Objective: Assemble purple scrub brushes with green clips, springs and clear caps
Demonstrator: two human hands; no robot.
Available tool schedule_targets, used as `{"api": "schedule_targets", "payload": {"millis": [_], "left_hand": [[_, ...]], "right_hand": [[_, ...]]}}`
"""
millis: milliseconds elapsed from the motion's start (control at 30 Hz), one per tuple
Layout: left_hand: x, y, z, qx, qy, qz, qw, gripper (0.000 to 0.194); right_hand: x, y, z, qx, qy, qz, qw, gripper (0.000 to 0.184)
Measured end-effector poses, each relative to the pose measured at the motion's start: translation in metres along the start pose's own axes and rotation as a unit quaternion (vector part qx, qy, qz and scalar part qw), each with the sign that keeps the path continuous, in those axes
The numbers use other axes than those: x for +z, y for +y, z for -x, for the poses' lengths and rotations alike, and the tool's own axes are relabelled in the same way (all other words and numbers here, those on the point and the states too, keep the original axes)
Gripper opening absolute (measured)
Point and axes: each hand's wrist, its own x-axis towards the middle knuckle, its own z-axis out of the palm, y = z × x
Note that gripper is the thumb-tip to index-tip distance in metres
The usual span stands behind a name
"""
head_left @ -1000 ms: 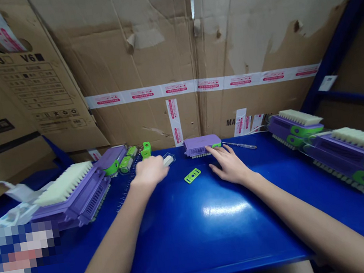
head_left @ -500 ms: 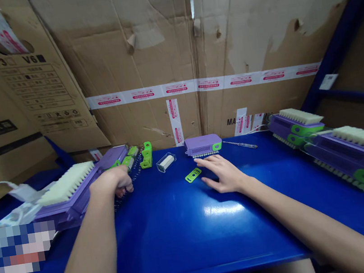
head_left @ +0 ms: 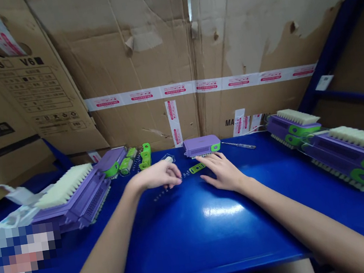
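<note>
My left hand [head_left: 160,175] is over the middle of the blue table, fingers curled round a thin, see-through strip [head_left: 159,197] with a row of small marks; motion blurs the strip. Behind that hand a small clear case [head_left: 169,158] with a white block in it is partly covered. My right hand [head_left: 220,171] lies palm down with fingers spread. Its fingertips are by a flat green slotted plate [head_left: 197,168] and the front of a purple brush unit [head_left: 202,145] with white bristles beneath; whether they touch is unclear.
Left stand a purple brush unit [head_left: 70,194], another purple unit [head_left: 112,161], green parts [head_left: 127,162] and a green bracket [head_left: 146,156]. A screwdriver [head_left: 239,145] lies back right. More brush units [head_left: 352,154] line the right. Cardboard [head_left: 136,61] walls the back.
My left hand has swung right from the parts on the left, bringing the clear strip along. The green plate has shifted slightly and turned near my right hand, which has stayed almost in place.
</note>
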Motion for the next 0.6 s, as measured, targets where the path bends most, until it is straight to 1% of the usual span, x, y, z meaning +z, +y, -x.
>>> {"api": "schedule_targets", "payload": {"millis": [67,100,167,233,300,367,400,433,467,500,533,600], "left_hand": [[0.019,0.003,-0.018,0.064,0.079,0.057,0.993,0.025],[0.029,0.004,-0.027,0.089,0.094,0.095,0.987,0.026],[0.046,0.004,-0.041,0.132,0.099,0.170,0.972,0.022],[0.059,0.004,-0.050,0.131,0.105,0.240,0.956,0.020],[0.066,0.003,-0.055,0.124,0.106,0.286,0.944,0.023],[0.069,0.002,-0.058,0.128,0.130,0.278,0.943,0.025],[0.070,0.001,-0.059,0.137,0.161,0.245,0.946,0.025],[0.070,0.000,-0.059,0.149,0.201,0.187,0.950,0.025],[0.070,0.000,-0.058,0.167,0.244,0.108,0.949,0.025],[0.070,-0.001,-0.058,0.186,0.279,0.015,0.942,0.026],[0.071,-0.002,-0.057,0.203,0.300,-0.082,0.928,0.028],[0.072,-0.004,-0.055,0.219,0.302,-0.244,0.895,0.029]], "right_hand": [[-0.001,-0.002,-0.001,-0.049,0.036,0.016,0.998,0.053],[-0.001,-0.003,-0.002,-0.070,0.046,0.026,0.996,0.051],[0.001,-0.004,-0.003,-0.095,0.053,0.044,0.993,0.045],[0.003,-0.003,-0.004,-0.091,0.064,0.063,0.992,0.040],[0.005,0.001,-0.003,-0.079,0.066,0.081,0.991,0.037],[0.007,0.007,-0.002,-0.066,0.061,0.095,0.991,0.035],[0.008,0.009,-0.001,-0.057,0.056,0.100,0.992,0.035],[0.008,0.011,-0.001,-0.045,0.051,0.105,0.992,0.035],[0.008,0.013,0.000,-0.032,0.047,0.110,0.992,0.035],[0.008,0.014,0.000,-0.016,0.043,0.114,0.992,0.035],[0.008,0.015,0.000,0.001,0.040,0.116,0.992,0.035],[0.008,0.016,0.001,0.036,0.029,0.117,0.992,0.036]]}}
